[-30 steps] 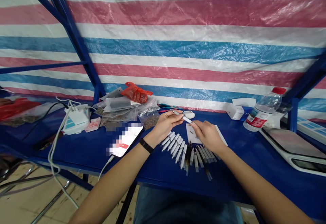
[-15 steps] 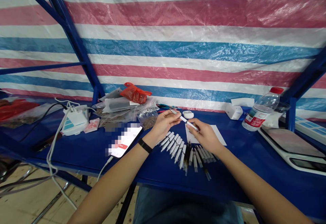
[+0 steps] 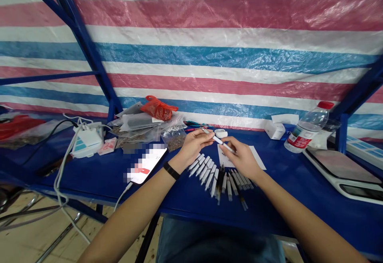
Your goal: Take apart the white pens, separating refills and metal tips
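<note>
We log left hand (image 3: 194,143) and right hand (image 3: 241,157) fingertip-pinching one white tube (image 3: 218,140), centre frame; both grips need holding steady.

Glossy white plastic tube (image 3: 219,140), crinkled woven plastic tarp (image 3: 227,57), clear plastic bottle (image 3: 305,130), painted metal frame (image 3: 86,52)

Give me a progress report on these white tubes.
Apparently done: a fan of white tubes lying on the blue table. In hand: one white tube, held by the left hand and right hand. Left: unclear; a zip bag of dried brown flakes lies nearby, but its link to the tubes can't be told.
</note>
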{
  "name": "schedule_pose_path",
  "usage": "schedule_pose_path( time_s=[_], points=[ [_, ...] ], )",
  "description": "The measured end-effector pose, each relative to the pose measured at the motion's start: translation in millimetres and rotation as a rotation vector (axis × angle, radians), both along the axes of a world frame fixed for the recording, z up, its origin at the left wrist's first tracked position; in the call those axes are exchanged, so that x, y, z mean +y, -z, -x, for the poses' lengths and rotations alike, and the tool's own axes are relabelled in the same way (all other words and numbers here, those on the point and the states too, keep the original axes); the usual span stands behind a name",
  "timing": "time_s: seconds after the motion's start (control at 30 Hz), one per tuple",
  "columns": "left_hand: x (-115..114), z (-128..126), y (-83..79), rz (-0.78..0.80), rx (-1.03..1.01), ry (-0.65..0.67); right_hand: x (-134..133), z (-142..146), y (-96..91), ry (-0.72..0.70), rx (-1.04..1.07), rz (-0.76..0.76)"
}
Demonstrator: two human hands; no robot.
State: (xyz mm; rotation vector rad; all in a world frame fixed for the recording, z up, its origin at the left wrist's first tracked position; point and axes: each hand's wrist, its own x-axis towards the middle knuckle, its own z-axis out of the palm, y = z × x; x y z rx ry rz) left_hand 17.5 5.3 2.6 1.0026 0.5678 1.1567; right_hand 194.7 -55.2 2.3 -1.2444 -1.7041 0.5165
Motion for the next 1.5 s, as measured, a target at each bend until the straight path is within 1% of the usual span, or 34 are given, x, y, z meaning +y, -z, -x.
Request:
schedule_pose_path(
  time_s=[0.07, 0.13, 0.2, 0.33, 0.37, 0.43, 0.5, 0.53, 0.6, 0.63, 0.67, 0.7, 0.73, 0.8, 0.83, 0.87, 0.93, 1.0, 1.1, 1.2, 1.33, 1.43, 1.5],
  points=[
    [0, 0, 0.2, 0.011, -0.003, -0.012, -1, -1, -0.1, 0.032, -0.128, -0.084],
    [0, 0, -0.6, 0.016, -0.015, -0.018, -1, -1, 0.2, 0.006, -0.134, -0.063],
    [-1, 1, -2.2, 0.01, -0.024, -0.019, 0, -1, 1.0, -0.067, -0.036, 0.041],
    [-2, 1, -3.9, -0.036, -0.006, -0.001, 1, 2, 1.3, -0.253, 0.333, 0.345],
    [-2, 0, -3.8, -0.053, 0.0, 0.004, 1, 3, 0.0, -0.286, 0.396, 0.417],
    [-2, 0, -3.7, -0.088, 0.014, 0.011, 1, 1, -5.4, -0.319, 0.422, 0.501],
    [-1, 2, -5.1, -0.134, 0.04, -0.024, 0, -8, -14.8, -0.302, 0.311, 0.474],
    [0, 5, -6.8, -0.176, 0.082, -0.075, 0, -16, -20.7, -0.276, 0.219, 0.432],
    [3, 13, -12.2, -0.333, 0.273, -0.255, 0, -38, -33.3, -0.196, 0.016, 0.362],
    [5, 19, -15.5, -0.449, 0.433, -0.362, 0, -50, -39.3, -0.165, -0.084, 0.36],
    [7, 25, -18.9, -0.574, 0.63, -0.457, 0, -63, -44.3, -0.129, -0.178, 0.397],
    [8, 32, -21.9, -0.678, 0.845, -0.505, -1, -74, -48.2, -0.083, -0.254, 0.465],
    [10, 37, -24.1, -0.746, 1.061, -0.498, -1, -84, -50.6, -0.056, -0.314, 0.555],
    [12, 45, -25.6, -0.778, 1.419, -0.396, -3, -93, -51.2, -0.052, -0.375, 0.726],
    [12, 48, -25.0, -0.763, 1.529, -0.34, -4, -94, -49.9, -0.065, -0.389, 0.78],
    [13, 49, -23.8, -0.745, 1.594, -0.301, -4, -92, -48.1, -0.084, -0.396, 0.815],
    [12, 48, -21.1, -0.735, 1.631, -0.271, -6, -83, -44.1, -0.121, -0.403, 0.843],
    [10, 45, -19.9, -0.759, 1.639, -0.252, -7, -72, -41.3, -0.14, -0.411, 0.857],
    [6, 41, -21.3, -0.798, 1.652, -0.172, -7, -60, -38.8, -0.127, -0.441, 0.857],
    [4, 39, -22.2, -0.784, 1.662, -0.083, -7, -55, -35.7, -0.1, -0.481, 0.853],
    [5, 43, -18.6, -0.738, 1.676, 0.004, -8, -52, -32.2, -0.112, -0.509, 0.856],
    [7, 45, -16.0, -0.723, 1.66, 0.051, -8, -54, -35.0, -0.069, -0.537, 0.802],
    [7, 45, -16.0, -0.724, 1.642, 0.071, -8, -57, -38.9, -0.024, -0.539, 0.701]
  ],
)
